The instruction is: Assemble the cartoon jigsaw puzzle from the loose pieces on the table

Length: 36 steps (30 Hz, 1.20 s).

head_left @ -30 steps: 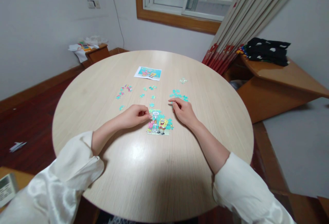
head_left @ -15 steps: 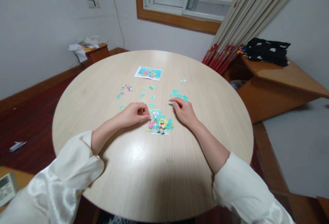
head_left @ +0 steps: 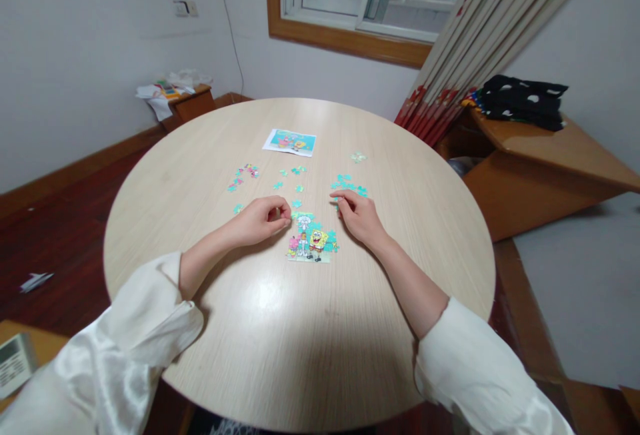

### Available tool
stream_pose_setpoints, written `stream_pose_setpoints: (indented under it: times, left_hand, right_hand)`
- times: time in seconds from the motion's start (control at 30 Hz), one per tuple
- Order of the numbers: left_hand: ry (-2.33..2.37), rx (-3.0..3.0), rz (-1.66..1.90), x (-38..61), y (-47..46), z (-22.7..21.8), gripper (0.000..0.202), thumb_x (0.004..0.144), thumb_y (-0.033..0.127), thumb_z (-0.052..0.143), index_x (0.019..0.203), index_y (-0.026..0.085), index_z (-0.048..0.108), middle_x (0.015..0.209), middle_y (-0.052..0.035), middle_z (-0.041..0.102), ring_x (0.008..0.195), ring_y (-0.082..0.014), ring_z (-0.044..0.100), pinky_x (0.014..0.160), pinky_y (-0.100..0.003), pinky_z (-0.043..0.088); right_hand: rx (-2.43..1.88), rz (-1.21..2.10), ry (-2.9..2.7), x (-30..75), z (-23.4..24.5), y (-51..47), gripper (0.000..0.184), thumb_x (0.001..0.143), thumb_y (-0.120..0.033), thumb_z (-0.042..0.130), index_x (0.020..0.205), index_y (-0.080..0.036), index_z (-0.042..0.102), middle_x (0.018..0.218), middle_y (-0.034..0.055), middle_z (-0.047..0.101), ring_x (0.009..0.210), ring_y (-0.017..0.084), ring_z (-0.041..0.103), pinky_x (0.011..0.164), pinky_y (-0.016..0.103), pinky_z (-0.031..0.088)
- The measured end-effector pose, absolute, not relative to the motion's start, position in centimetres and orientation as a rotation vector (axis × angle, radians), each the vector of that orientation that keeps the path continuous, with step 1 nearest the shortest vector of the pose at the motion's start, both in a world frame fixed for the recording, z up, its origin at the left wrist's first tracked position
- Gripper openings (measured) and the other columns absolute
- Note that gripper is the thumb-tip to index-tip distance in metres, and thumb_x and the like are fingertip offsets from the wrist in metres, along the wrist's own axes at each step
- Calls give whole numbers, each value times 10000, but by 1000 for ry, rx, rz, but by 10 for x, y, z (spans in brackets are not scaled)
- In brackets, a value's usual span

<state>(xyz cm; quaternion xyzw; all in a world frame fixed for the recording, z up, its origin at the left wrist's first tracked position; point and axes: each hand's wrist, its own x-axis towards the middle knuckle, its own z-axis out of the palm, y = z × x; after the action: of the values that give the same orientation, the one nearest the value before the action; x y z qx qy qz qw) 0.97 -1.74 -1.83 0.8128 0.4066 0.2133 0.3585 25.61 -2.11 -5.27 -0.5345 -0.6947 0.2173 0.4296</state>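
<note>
A partly joined cartoon jigsaw puzzle [head_left: 311,238] lies on the round table [head_left: 280,355]. It shows a yellow square figure and a tall pale one. At its upper left edge is my left hand [head_left: 265,220], its fingers curled and the thumb and index tips brought together; whatever is between them cannot be made out. To the puzzle's upper right, my right hand [head_left: 356,214] hovers low with the index finger stretched out, just at the near side of a group of teal puzzle pieces [head_left: 345,180]. Part of that group is hidden by the fingers.
Pink and teal pieces [head_left: 243,177] lie at the left, several loose pieces [head_left: 299,170] in the middle, and pale pieces [head_left: 358,157] farther right. A printed picture [head_left: 290,142] lies behind them. Beyond the table's right edge stands a wooden cabinet [head_left: 545,175].
My left thumb has drawn slightly up, closer to the index fingertip. My right hand stays almost still. The whole view has shifted a little.
</note>
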Motion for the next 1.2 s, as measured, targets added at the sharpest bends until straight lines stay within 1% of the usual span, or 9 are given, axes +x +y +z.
stream_pose_setpoints:
  times: [0.23, 0.5, 0.63, 0.77, 0.97, 1.2]
  left_hand:
    - [1080, 2100, 534, 10, -17, -16, 58, 789, 219, 493, 761, 173, 514, 662, 6, 493, 580, -104, 398, 550, -249, 319]
    - [1082, 2097, 580, 11, -18, -15, 70, 835, 236, 431, 782, 190, 423, 693, 14, 469, 629, -121, 410, 611, -268, 341]
    - [1084, 2091, 583, 10, -17, -15, 81, 844, 244, 414, 780, 200, 392, 700, 20, 452, 636, -121, 402, 619, -271, 343]
    - [1086, 2082, 613, 9, -16, -14, 75, 829, 240, 419, 769, 203, 393, 704, 17, 452, 644, -125, 405, 624, -276, 344]
    - [1134, 2069, 675, 6, -18, -9, 91, 773, 182, 440, 705, 206, 386, 657, 24, 434, 622, -122, 400, 608, -281, 333]
    - [1255, 2077, 802, -7, -20, -5, 92, 750, 164, 461, 682, 204, 414, 628, 24, 442, 604, -129, 405, 594, -286, 337]
  right_hand:
    - [-1322, 533, -1741, 256, -53, -21, 278, 856, -283, 431, 927, -186, 682, 677, 8, 629, 682, 156, 594, 733, 336, 505]
    - [-1322, 531, -1740, 256, -53, -21, 279, 859, -289, 430, 923, -184, 681, 686, 10, 636, 660, 151, 589, 715, 332, 503]
    - [-1315, 541, -1731, 256, -54, -20, 283, 858, -291, 429, 924, -182, 682, 680, 6, 632, 652, 148, 587, 709, 333, 505]
    - [-1313, 545, -1728, 257, -54, -20, 281, 858, -290, 430, 919, -185, 683, 692, 9, 637, 660, 150, 589, 719, 336, 507]
    - [-1328, 536, -1718, 257, -54, -20, 286, 852, -289, 426, 921, -179, 680, 698, 13, 634, 659, 152, 579, 721, 341, 500]
    - [-1360, 554, -1694, 258, -52, -21, 306, 847, -301, 419, 944, -162, 674, 658, 5, 606, 561, 133, 518, 628, 320, 467]
